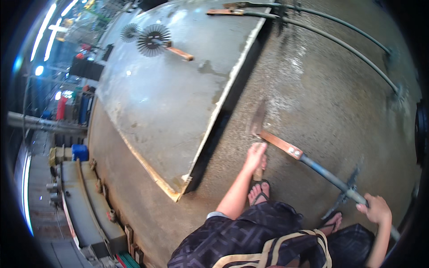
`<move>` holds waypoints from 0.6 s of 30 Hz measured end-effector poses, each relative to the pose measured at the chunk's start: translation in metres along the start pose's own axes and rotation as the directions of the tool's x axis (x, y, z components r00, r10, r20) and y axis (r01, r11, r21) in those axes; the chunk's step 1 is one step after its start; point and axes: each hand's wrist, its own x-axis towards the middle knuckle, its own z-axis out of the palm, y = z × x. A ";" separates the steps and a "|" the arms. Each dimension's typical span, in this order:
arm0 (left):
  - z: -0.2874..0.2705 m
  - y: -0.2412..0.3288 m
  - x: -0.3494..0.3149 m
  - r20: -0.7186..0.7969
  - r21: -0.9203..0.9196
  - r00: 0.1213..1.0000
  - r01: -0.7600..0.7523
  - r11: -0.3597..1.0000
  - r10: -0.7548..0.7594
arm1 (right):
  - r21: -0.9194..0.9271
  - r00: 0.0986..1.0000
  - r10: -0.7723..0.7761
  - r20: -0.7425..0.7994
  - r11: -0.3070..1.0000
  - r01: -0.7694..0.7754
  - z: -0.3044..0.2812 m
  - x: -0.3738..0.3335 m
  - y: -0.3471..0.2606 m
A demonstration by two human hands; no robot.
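Observation:
My left hand [255, 156] is closed round the pale handle of a hand tool. Its flat, brownish, tapering blade [258, 119] points away from me and is slightly blurred, so its exact kind is unclear. Closed on a grey rod [324, 172] at the lower right is my right hand [376, 209]. A flat copper bar [279, 144] is bolted to the rod's far end, its tip beside the tool's blade and just beyond my left fingers. A dark, rough crosspiece [351, 185] sits around the rod near my right hand.
A large grey slab [165, 111] with a pale raised edge lies left of my hands. Two finned discs [154, 40] and a copper bar [181, 53] are on it. Two more long rods [330, 31] rest across its far right edge. Machinery [89, 201] stands at left.

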 end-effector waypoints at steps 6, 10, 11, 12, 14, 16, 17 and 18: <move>-0.020 -0.001 -0.003 0.038 -0.302 0.999 0.002 0.953 0.010 | -0.040 0.997 0.004 0.076 0.999 -0.001 -0.011 0.004 -0.011; -0.018 -0.003 -0.001 -0.043 -0.161 0.999 -0.035 0.986 0.028 | -0.048 0.997 0.010 0.083 0.999 -0.006 -0.012 0.001 -0.011; -0.016 -0.002 -0.003 -0.059 -0.107 0.998 -0.037 0.994 0.031 | -0.053 0.996 0.011 0.084 0.999 -0.007 -0.012 0.001 -0.011; -0.008 0.000 -0.012 -0.074 -0.096 0.997 -0.018 0.995 0.011 | -0.050 0.996 0.015 0.091 0.999 -0.011 -0.013 0.002 -0.012; 0.002 -0.001 -0.028 0.016 0.012 1.000 -0.015 1.000 0.015 | -0.038 0.995 0.027 0.096 0.999 -0.024 -0.014 0.002 -0.014; 0.008 -0.005 -0.037 0.078 0.119 0.996 -0.059 0.991 0.050 | -0.042 0.995 0.033 0.095 0.999 -0.029 -0.013 0.002 -0.015; 0.008 -0.005 -0.034 0.007 0.054 0.999 -0.051 0.997 0.051 | -0.045 0.995 0.036 0.095 0.998 -0.032 -0.012 0.002 -0.015; 0.007 -0.004 -0.026 -0.066 -0.011 0.996 -0.054 0.998 0.053 | -0.047 0.994 0.036 0.101 0.998 -0.032 -0.013 0.002 -0.015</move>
